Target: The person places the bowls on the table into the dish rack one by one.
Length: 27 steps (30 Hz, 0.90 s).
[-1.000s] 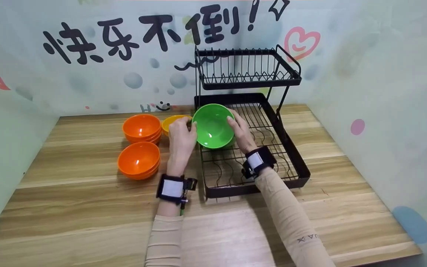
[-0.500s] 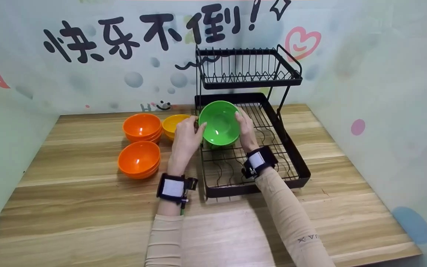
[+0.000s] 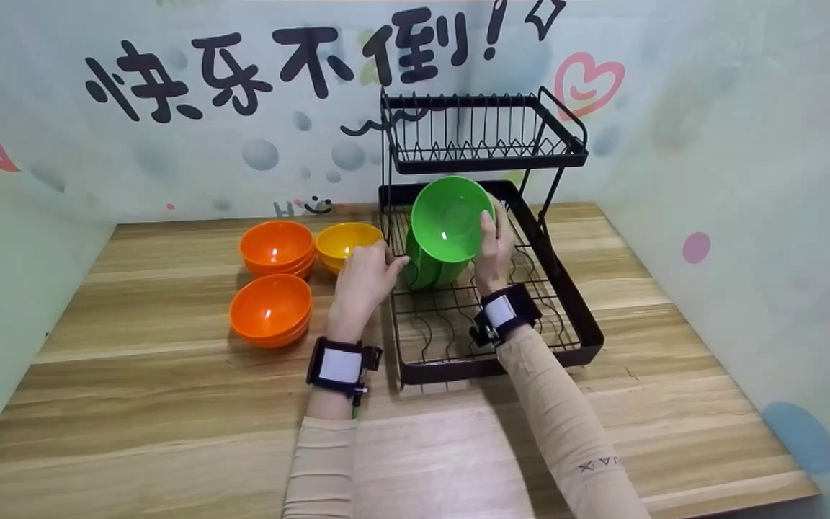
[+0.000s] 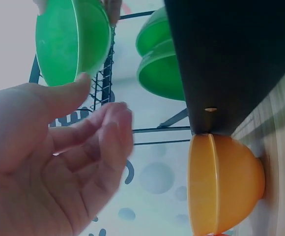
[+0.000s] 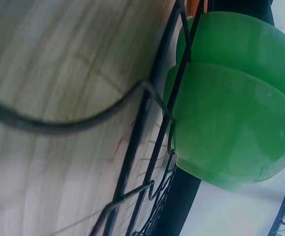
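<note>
My right hand (image 3: 496, 252) holds a green bowl (image 3: 451, 220) by its right side, thumb on the rim, above the lower tier of a black two-tier dish rack (image 3: 501, 370). Below it, two other green bowls (image 4: 162, 73) stand tilted against each other in that tier; the right wrist view shows their outer sides (image 5: 231, 123). My left hand (image 3: 363, 285) is apart from the held bowl, by the rack's left edge, with fingers loosely bent and nothing in them. Close behind this hand stands a yellow bowl (image 3: 349, 239) on the table.
Two stacks of orange bowls, a rear one (image 3: 276, 245) and a front one (image 3: 269, 310), stand left of the rack on the wooden table (image 3: 170, 404). The rack's upper tier (image 3: 487, 162) overhangs the back of the lower one. Printed walls enclose the table.
The green bowl has moved right and a little farther back with my right hand. My left hand has let go of its rim, and the green bowls beneath have come into view.
</note>
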### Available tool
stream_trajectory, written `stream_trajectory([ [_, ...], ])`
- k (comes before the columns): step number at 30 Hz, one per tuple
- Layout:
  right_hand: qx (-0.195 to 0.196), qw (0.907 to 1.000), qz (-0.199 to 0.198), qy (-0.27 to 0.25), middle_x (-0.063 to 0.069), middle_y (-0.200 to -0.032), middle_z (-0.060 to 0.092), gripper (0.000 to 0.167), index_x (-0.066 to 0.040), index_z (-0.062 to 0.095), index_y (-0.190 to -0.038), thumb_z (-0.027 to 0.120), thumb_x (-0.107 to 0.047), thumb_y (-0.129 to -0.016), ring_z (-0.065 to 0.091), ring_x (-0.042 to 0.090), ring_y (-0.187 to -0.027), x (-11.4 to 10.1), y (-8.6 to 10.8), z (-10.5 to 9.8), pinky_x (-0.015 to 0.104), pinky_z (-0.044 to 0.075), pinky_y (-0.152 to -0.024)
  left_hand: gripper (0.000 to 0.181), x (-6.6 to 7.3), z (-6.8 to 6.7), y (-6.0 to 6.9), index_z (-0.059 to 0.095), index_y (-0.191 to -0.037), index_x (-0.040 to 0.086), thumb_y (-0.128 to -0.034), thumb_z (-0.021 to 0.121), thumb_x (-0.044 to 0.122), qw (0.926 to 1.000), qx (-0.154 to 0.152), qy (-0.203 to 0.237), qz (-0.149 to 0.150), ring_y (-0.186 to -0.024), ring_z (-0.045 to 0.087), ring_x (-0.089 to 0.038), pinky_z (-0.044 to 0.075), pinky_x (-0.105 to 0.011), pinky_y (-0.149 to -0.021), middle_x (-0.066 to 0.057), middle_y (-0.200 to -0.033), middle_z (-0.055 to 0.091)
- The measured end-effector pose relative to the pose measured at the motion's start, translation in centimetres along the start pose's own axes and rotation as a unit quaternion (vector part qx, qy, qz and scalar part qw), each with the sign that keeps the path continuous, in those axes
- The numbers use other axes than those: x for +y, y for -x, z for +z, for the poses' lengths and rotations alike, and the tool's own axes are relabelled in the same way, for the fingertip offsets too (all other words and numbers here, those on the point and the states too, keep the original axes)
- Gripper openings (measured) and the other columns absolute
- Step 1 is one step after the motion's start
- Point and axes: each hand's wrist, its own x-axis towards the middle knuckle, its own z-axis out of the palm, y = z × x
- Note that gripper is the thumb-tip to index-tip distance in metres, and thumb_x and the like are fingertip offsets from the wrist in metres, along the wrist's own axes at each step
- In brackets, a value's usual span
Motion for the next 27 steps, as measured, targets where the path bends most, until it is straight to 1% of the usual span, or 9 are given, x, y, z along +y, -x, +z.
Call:
stream_trajectory([
  [3, 0.03, 0.9993, -0.014, 0.017, 0.022, -0.131, 0.054, 0.056, -0.001, 0.052, -0.13, 0.043, -0.034, -0.085, 0.055, 0.034, -0.115, 0.0, -0.17, -0.05, 0.05, 0.048, -0.095, 0.032, -0.12, 0.04, 0.21, 0.056, -0.075, 0.004, -0.0906, 0.063, 0.031, 0.9989, -0.028, -0.03, -0.02, -0.062, 0.055, -0.021, 0.046, -0.031, -0.057, -0.004, -0.063, 0.049],
  [6, 0.053, 0.9977, -0.025, 0.033, 0.022, -0.131, 0.055, 0.056, -0.002, 0.052, -0.129, 0.044, -0.034, -0.083, 0.055, 0.034, -0.115, -0.1, -0.26, -0.05, 0.051, 0.048, -0.095, 0.04, -0.15, 0.04, 0.34, 0.045, -0.062, 0.01, -0.0886, 0.065, 0.033, 0.9956, -0.067, -0.054, -0.036, -0.056, 0.048, -0.017, 0.038, -0.027, -0.051, 0.002, -0.056, 0.037],
  [9, 0.066, 0.9961, -0.03, 0.05, 0.02, -0.131, 0.056, 0.054, -0.003, 0.053, -0.128, 0.045, -0.029, -0.081, 0.055, 0.033, -0.117, -0.14, -0.31, -0.07, 0.05, 0.048, -0.095, 0.045, -0.19, 0.05, 0.37, 0.04, -0.056, 0.013, -0.0869, 0.067, 0.031, 0.9911, -0.102, -0.068, -0.053, -0.056, 0.047, -0.016, 0.037, -0.027, -0.051, 0.003, -0.053, 0.036],
  [11, 0.072, 0.9956, -0.028, 0.054, 0.018, -0.132, 0.056, 0.053, -0.004, 0.052, -0.129, 0.044, -0.024, -0.08, 0.054, 0.031, -0.118, -0.2, -0.3, -0.09, 0.05, 0.047, -0.097, 0.044, -0.24, 0.08, 0.35, 0.041, -0.054, 0.014, -0.0858, 0.068, 0.028, 0.9886, -0.116, -0.074, -0.06, -0.059, 0.049, -0.016, 0.04, -0.029, -0.053, 0.003, -0.053, 0.039],
  [14, 0.084, 0.9944, -0.023, 0.059, 0.014, -0.133, 0.055, 0.054, -0.007, 0.052, -0.13, 0.043, -0.016, -0.078, 0.053, 0.028, -0.118, -0.22, -0.3, -0.14, 0.048, 0.046, -0.098, 0.042, -0.35, 0.19, 0.33, 0.041, -0.053, 0.014, -0.084, 0.068, 0.024, 0.9868, -0.125, -0.083, -0.061, -0.063, 0.051, -0.018, 0.045, -0.034, -0.058, 0.002, -0.055, 0.043],
  [17, 0.103, 0.992, -0.013, 0.073, 0.013, -0.131, 0.054, 0.055, -0.008, 0.051, -0.131, 0.043, -0.012, -0.077, 0.052, 0.026, -0.116, -0.21, -0.3, -0.2, 0.048, 0.045, -0.098, 0.038, -0.43, 0.26, 0.32, 0.043, -0.055, 0.014, -0.083, 0.067, 0.021, 0.9855, -0.129, -0.092, -0.06, -0.066, 0.053, -0.019, 0.049, -0.037, -0.062, 0.0, -0.061, 0.048],
  [20, 0.121, 0.9891, -0.004, 0.085, 0.014, -0.131, 0.053, 0.055, -0.008, 0.05, -0.131, 0.043, -0.009, -0.077, 0.051, 0.026, -0.116, -0.23, -0.33, -0.26, 0.048, 0.044, -0.099, 0.034, -0.45, 0.26, 0.32, 0.046, -0.058, 0.013, -0.0831, 0.067, 0.021, 0.984, -0.137, -0.094, -0.063, -0.067, 0.054, -0.02, 0.05, -0.038, -0.063, -0.002, -0.066, 0.052],
  [23, 0.139, 0.9859, 0.009, 0.093, 0.015, -0.131, 0.05, 0.053, -0.009, 0.05, -0.131, 0.045, -0.005, -0.078, 0.05, 0.027, -0.118, -0.33, -0.38, -0.33, 0.047, 0.045, -0.099, 0.033, -0.48, 0.26, 0.33, 0.045, -0.058, 0.013, -0.0829, 0.066, 0.02, 0.9831, -0.142, -0.095, -0.065, -0.067, 0.054, -0.02, 0.049, -0.038, -0.063, -0.003, -0.067, 0.052],
  [27, 0.166, 0.9788, 0.033, 0.116, 0.015, -0.126, 0.047, 0.052, -0.013, 0.05, -0.13, 0.049, -0.005, -0.079, 0.051, 0.027, -0.114, -0.51, -0.36, -0.45, 0.044, 0.05, -0.094, 0.032, -0.48, 0.23, 0.34, 0.045, -0.058, 0.013, -0.083, 0.064, 0.019, 0.9833, -0.144, -0.093, -0.061, -0.069, 0.057, -0.021, 0.049, -0.038, -0.063, -0.004, -0.069, 0.054],
])
